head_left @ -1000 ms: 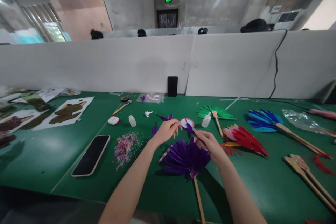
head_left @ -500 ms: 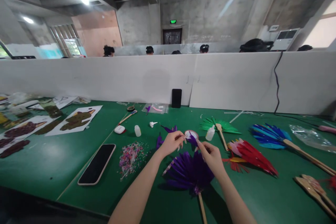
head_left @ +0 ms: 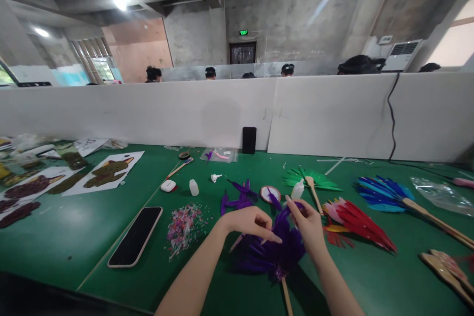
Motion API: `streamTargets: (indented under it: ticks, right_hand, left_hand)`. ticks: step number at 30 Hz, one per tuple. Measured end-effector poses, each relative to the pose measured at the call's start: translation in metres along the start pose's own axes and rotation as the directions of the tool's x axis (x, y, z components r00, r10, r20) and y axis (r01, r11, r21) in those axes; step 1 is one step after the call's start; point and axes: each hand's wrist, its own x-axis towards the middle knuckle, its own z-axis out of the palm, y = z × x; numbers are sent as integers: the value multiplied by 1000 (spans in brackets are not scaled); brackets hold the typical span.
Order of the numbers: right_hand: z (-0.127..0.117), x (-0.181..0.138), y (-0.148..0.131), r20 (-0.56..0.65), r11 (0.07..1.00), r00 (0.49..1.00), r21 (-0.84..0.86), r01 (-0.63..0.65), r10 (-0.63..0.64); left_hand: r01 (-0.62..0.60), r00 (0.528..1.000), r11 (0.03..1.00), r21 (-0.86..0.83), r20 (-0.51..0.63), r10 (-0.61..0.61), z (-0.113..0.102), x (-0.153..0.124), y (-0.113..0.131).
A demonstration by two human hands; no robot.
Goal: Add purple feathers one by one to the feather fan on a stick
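A purple feather fan (head_left: 255, 256) with a wooden handle lies in front of me. My left hand (head_left: 254, 224) is over its upper part, index finger stretched down to the feathers and thumb apart from it. At the fan's upper right, my right hand (head_left: 306, 219) pinches a purple feather (head_left: 284, 212) between thumb and fingertips; its lower end merges with the fan. Beyond the hands is a round white lid (head_left: 265, 192) with a red rim, a small purple feather (head_left: 274, 200) lying across its edge. Loose purple feathers (head_left: 242, 197) are on the table left of it.
A small glue bottle (head_left: 297, 189) stands by the lid. To the right lie green (head_left: 322, 181), red (head_left: 365, 222) and blue (head_left: 383, 192) feather fans. Colourful bits (head_left: 184, 229) and a phone (head_left: 136, 237) lie to the left. A white partition (head_left: 166, 113) bounds the green table.
My left hand has come down from beside the lid onto the fan. My right hand has shifted slightly right. The small feather now rests on the lid, out of my fingers.
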Motion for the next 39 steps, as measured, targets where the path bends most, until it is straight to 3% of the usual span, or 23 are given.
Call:
streamTargets:
  ticks: [3, 6, 11, 14, 17, 20, 23, 25, 30, 34, 39]
  right_hand:
    - [1, -2, -3, 119, 1000, 993, 9, -24, 23]
    - [5, -8, -6, 240, 999, 970, 1, -37, 35]
    - [21, -21, -10, 263, 1000, 965, 8, 12, -14]
    - [23, -23, -12, 197, 997, 978, 22, 68, -71]
    - [11, -17, -20, 29, 989, 989, 18, 147, -148]
    - [-10, -15, -34, -165, 976, 962, -24, 215, -216]
    - [-29, -30, -44, -243, 945, 919, -176, 274, -312]
    - [-36, -51, -42, -191, 910, 916, -298, 289, -354]
    - [-42, -109, -6, 111, 752, 910, -527, 395, -400]
    - [-46, -134, 22, 174, 734, 940, -589, 338, -293]
    - [-47, -138, 28, 251, 690, 940, -640, 339, -229]
  left_hand:
    - [8, 999, 999, 41, 41, -10, 1, 0, 5]
    - [-8, 996, 999, 42, -83, 11, 1, 5, 3]
    - [-19, 991, 999, -28, -134, 15, 7, 15, -7]
    - [-19, 983, 995, -97, -182, 1, 6, 18, -12]
    - [-31, 932, 989, -144, -362, -23, -5, 18, -16]
    - [-42, 852, 987, -157, -521, -47, -18, 18, -20]
    - [-17, 824, 988, -152, -562, -72, -21, 19, -21]
    - [18, 839, 990, -141, -536, -91, -15, 22, -21]
    - [98, 879, 991, -89, -459, -128, 9, 34, -19]
    - [135, 868, 990, -30, -479, -133, 16, 40, -20]
    - [151, 871, 988, 20, -475, -124, 17, 42, -26]
